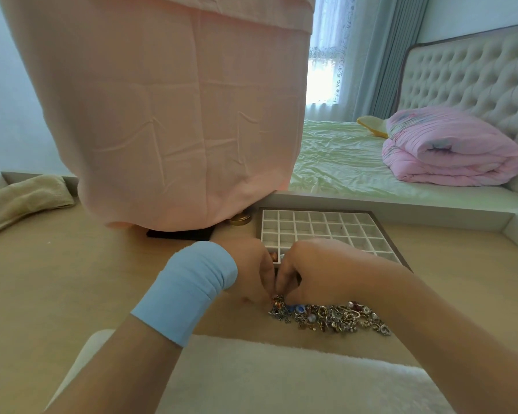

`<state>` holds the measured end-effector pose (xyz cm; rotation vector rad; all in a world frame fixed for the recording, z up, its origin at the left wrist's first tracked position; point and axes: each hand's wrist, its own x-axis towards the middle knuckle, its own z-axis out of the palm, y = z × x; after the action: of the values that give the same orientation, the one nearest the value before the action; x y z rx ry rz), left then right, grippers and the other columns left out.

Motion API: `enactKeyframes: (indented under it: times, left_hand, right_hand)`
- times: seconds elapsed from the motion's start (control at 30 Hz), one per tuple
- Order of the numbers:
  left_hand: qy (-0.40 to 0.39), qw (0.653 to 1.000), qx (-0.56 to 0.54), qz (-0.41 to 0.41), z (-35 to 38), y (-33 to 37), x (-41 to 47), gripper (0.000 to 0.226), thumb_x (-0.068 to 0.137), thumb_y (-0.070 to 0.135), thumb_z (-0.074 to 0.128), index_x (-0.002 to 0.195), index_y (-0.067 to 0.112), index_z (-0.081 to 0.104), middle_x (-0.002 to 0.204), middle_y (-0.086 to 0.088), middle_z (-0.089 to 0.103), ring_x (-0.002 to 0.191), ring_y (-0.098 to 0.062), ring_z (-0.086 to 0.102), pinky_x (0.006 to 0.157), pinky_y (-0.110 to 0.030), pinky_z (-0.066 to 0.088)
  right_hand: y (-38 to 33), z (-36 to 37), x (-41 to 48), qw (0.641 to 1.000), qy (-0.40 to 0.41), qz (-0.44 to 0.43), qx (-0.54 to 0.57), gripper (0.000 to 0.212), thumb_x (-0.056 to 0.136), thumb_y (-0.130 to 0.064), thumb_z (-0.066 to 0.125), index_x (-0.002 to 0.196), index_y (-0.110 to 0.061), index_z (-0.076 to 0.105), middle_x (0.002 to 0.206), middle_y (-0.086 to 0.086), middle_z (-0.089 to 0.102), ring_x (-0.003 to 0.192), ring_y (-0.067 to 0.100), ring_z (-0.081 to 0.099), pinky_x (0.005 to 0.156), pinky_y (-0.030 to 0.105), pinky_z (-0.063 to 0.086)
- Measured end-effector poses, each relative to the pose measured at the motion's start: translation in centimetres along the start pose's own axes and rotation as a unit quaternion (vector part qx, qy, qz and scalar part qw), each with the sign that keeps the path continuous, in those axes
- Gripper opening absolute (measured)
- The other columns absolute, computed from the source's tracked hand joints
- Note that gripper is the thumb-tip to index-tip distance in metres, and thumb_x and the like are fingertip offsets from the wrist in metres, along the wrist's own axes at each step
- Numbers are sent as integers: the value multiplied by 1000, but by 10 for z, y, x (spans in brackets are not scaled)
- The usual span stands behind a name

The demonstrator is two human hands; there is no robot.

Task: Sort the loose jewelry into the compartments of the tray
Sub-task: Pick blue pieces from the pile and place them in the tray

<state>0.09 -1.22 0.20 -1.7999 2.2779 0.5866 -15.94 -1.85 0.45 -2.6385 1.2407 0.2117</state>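
Your left hand and right hand pinch one piece, likely untangling it from the pile.

One left hand and one right hand at one desk; one tray; one jewelry heap, pieces too tangled to count; one wristband; one folded quilt; one towel.

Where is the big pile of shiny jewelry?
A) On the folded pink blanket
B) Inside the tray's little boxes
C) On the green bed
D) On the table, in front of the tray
D: the jewelry pile lies on the wooden table, on the near side of the tray, with the left hand and the right hand pinching at its left end.
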Motion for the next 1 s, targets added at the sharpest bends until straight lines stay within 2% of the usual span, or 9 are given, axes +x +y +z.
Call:
enactKeyframes:
  times: [0.1, 0.23, 0.37, 0.47, 0.53, 0.63, 0.73, 0.87, 1.0]
  left_hand:
    - [-3, 1000, -10, 0, 6, 5, 3, 29, 67, 45, 82, 91, 30, 75, 91, 10, 74, 86, -11, 68, 82, -31, 58]
    - [-2, 1000, -2, 1, 6, 7, 3, 24, 71, 37, 82, 92, 28, 75, 95, 8, 73, 88, -15, 68, 82, -32, 58]
    - [3, 1000, -3, 4, 4, 3, 2, 20, 74, 34, 81, 92, 30, 74, 95, 12, 71, 90, -13, 67, 88, -33, 57]
    - [27, 999, -35, 21, 2, 3, 1, 21, 73, 38, 80, 90, 30, 72, 88, 15, 68, 85, -10, 65, 85, -31, 56]
    - [26, 997, -58, 33, 2, 4, 1, 19, 74, 37, 80, 90, 30, 71, 81, 17, 65, 80, -7, 62, 81, -27, 55]
    - [28, 996, -69, 45, 6, 7, 4, 17, 76, 40, 78, 88, 31, 71, 81, 16, 66, 80, -8, 63, 78, -26, 55]
    - [33, 998, -40, 48, 11, 15, 8, 21, 78, 46, 74, 95, 34, 76, 92, 12, 71, 87, -13, 65, 77, -27, 54]
    - [51, 998, 1, 38, 13, 20, 11, 26, 77, 52, 72, 96, 35, 78, 90, 7, 71, 85, -18, 65, 72, -28, 52]
    - [55, 997, -23, 50, 14, 20, 11, 22, 75, 50, 75, 92, 36, 78, 88, 12, 72, 85, -13, 65, 71, -26, 51]
  right_hand:
    - [0, 1, 0, 1000, -19, 22, -1, 22, 82, -41, 78, 104, -40, 77, 92, -21, 70, 88, 6, 64, 83, 31, 58]
    - [1, 3, 2, 999, -13, 50, -13, 19, 78, -35, 82, 97, -35, 77, 89, -18, 72, 88, 7, 65, 81, 32, 59]
    - [8, 3, 3, 995, -21, 49, 80, 24, 80, -19, 79, 101, -31, 73, 84, -13, 76, 78, 3, 70, 77, 27, 59]
    - [15, -2, -1, 991, -7, 36, 129, 25, 84, -11, 73, 93, -33, 72, 81, -13, 75, 72, 3, 70, 69, 23, 58]
    - [20, -5, -5, 991, -9, 46, 127, 18, 83, -19, 78, 91, -35, 74, 73, -19, 69, 67, 0, 66, 62, 19, 54]
    - [21, -3, -7, 994, -38, 57, 90, 14, 82, -35, 82, 95, -36, 78, 71, -24, 64, 67, -5, 60, 66, 17, 51]
    - [17, 0, -5, 996, -43, 59, 51, 16, 81, -37, 81, 97, -36, 79, 77, -24, 67, 70, -4, 60, 70, 20, 54]
    - [14, 1, -3, 998, -26, 62, 18, 11, 79, -37, 81, 90, -39, 80, 90, -19, 74, 84, 6, 68, 81, 30, 60]
    - [20, 1, -4, 997, -24, 63, 40, 5, 82, -35, 80, 85, -37, 79, 85, -16, 74, 73, 6, 67, 65, 22, 57]
